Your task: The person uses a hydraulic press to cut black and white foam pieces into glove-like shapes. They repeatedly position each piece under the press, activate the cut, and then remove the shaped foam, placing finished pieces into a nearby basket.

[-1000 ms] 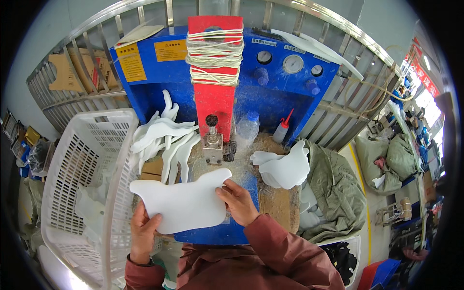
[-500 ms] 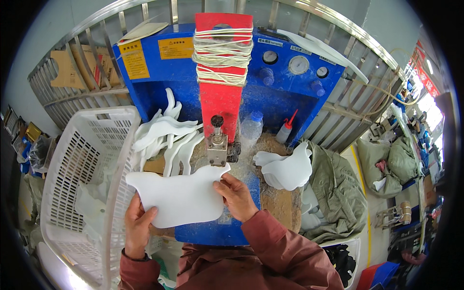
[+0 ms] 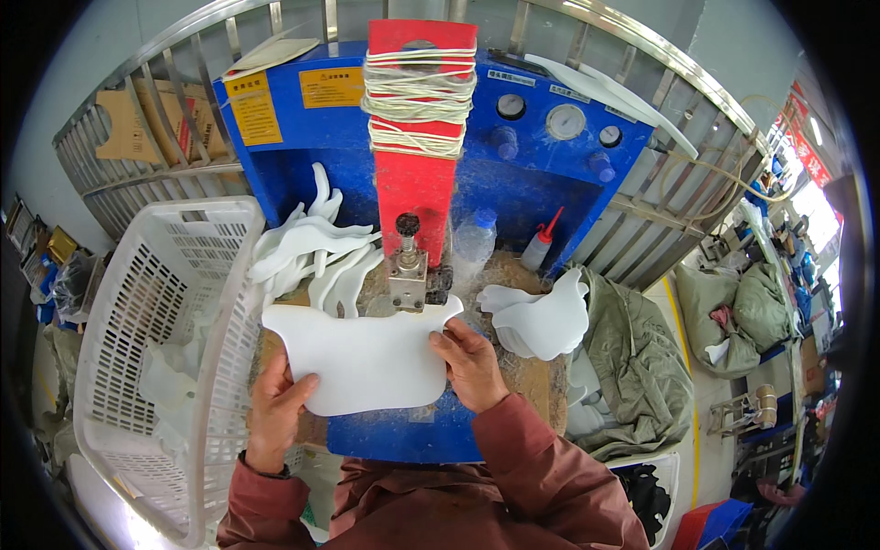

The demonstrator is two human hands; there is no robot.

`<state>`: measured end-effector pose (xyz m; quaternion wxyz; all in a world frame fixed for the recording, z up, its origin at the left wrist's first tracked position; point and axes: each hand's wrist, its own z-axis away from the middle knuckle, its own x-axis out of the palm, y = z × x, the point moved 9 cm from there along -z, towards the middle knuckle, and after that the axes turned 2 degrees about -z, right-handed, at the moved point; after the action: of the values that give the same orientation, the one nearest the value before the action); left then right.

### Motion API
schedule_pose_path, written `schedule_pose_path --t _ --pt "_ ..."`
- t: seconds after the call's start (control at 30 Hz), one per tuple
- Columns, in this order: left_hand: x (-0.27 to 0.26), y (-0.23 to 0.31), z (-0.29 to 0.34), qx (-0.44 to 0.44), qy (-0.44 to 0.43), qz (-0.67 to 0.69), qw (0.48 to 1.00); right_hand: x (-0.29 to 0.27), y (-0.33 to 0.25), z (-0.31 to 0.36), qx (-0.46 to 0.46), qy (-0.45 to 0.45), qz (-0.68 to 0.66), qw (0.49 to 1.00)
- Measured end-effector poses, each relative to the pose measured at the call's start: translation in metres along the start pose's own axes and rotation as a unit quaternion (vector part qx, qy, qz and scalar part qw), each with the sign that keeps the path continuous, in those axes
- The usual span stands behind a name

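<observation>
Between my two hands I hold a flat white foam-like sheet (image 3: 367, 362) with wavy, curved edges. My left hand (image 3: 280, 399) is closed on its left side, thumb on top. My right hand (image 3: 470, 362) pinches its right edge. The sheet's far edge lies at the small metal head (image 3: 408, 275) of a machine with a red arm (image 3: 414, 192) and a black knob; whether it touches the head I cannot tell. Cord is wound round the red arm. Behind it stands the blue machine body (image 3: 312, 133), with round gauges on its right part.
A white plastic basket (image 3: 240, 367) with white pieces inside stands at left. Curved white pieces (image 3: 316, 243) lie heaped behind my left hand. A stack of white sheets (image 3: 545, 321) sits at right, before a clear bottle (image 3: 475, 243), a red-tipped bottle (image 3: 541, 243) and a green sack (image 3: 642, 367).
Both hands have carried the white sheet to the right and slightly away from me. Its far edge has come level with the machine's metal head.
</observation>
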<state>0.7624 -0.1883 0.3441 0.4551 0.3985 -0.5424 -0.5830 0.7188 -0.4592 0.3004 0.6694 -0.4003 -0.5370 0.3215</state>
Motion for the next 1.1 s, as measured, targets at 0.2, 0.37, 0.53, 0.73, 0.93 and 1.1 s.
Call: schedule_pose_path --t 0.2,0.37,0.53,0.73,0.93,1.1 --pt "0.013 -0.006 -0.005 -0.024 -0.021 0.003 0.999 -0.017 -0.005 0.003 0.0 0.006 0.023 1.0" --pt "0.029 -0.003 -0.012 -0.013 -0.061 0.046 0.997 -0.029 -0.01 0.002 -0.02 0.032 0.016 0.999" --pt "0.043 -0.004 -0.019 -0.014 -0.085 0.047 0.995 -0.043 -0.02 0.003 -0.033 0.042 0.039 0.998" --pt "0.06 -0.009 -0.03 -0.015 -0.105 0.064 0.992 -0.056 -0.029 0.002 -0.059 0.051 0.02 0.997" --pt "0.071 -0.017 -0.04 -0.027 -0.111 0.067 0.991 -0.065 -0.042 0.001 -0.08 0.068 0.007 0.994" --pt "0.063 -0.021 -0.053 -0.018 -0.106 0.052 0.993 -0.062 -0.043 -0.009 -0.088 0.089 0.021 0.992"
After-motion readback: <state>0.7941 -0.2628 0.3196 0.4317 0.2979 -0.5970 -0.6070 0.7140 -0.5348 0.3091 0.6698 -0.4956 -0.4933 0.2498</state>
